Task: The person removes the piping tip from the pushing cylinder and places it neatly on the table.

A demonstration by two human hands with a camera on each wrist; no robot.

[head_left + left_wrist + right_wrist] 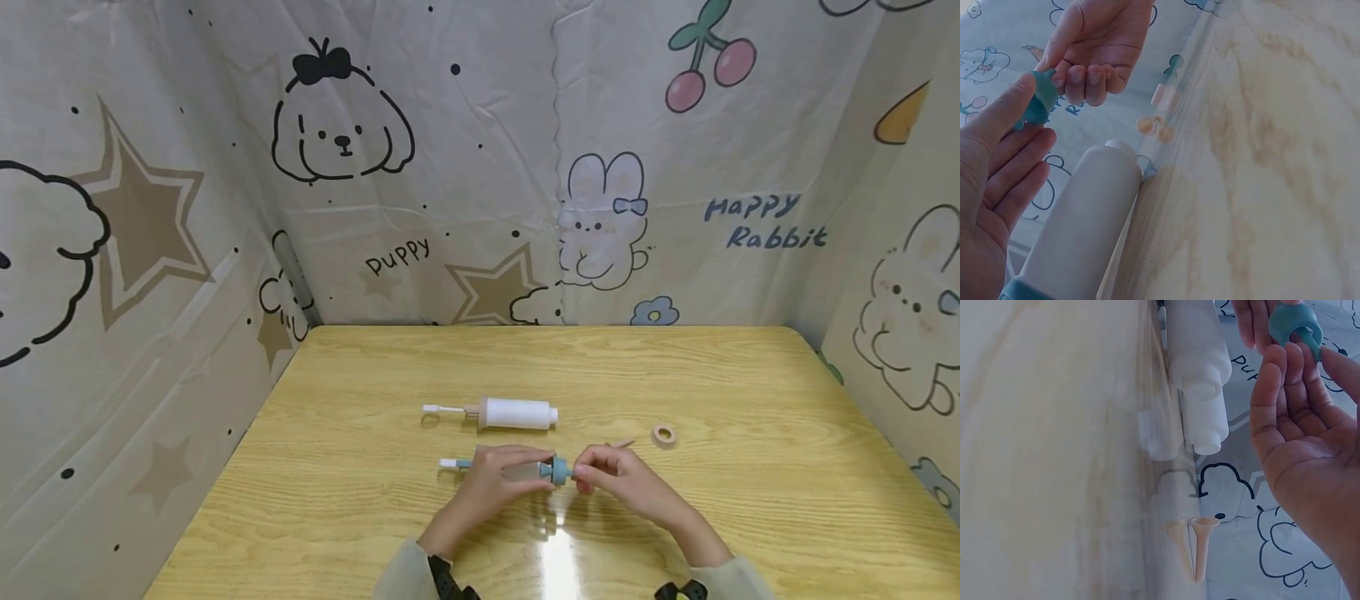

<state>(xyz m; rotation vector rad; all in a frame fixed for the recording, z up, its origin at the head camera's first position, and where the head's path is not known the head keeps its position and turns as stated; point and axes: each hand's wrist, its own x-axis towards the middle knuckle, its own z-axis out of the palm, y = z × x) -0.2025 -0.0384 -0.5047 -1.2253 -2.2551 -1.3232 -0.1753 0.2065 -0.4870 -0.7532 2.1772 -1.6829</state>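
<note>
Between my hands is a teal cup-shaped piece point(559, 471) with a thin stem. The thumb and fingers of my left hand point(491, 479) pinch its wide part. My right hand point(622, 482) pinches the stem between thumb and finger, as the right wrist view also shows on the teal piece point(1285, 322). A white bottle point(1079, 219) with a teal collar point(1022, 290) lies behind my left hand, partly hidden by it in the head view. Its white-tipped teal rod point(448, 463) sticks out to the left.
Farther back lies a second white bottle point(519, 414) with a peach collar point(483, 412) and a white-tipped rod pointing left. Right of it, beyond my right hand, are a peach ring point(663, 436) and a peach funnel-shaped piece point(1202, 550). Printed fabric walls point(480, 167) enclose the wood-grain table point(360, 367).
</note>
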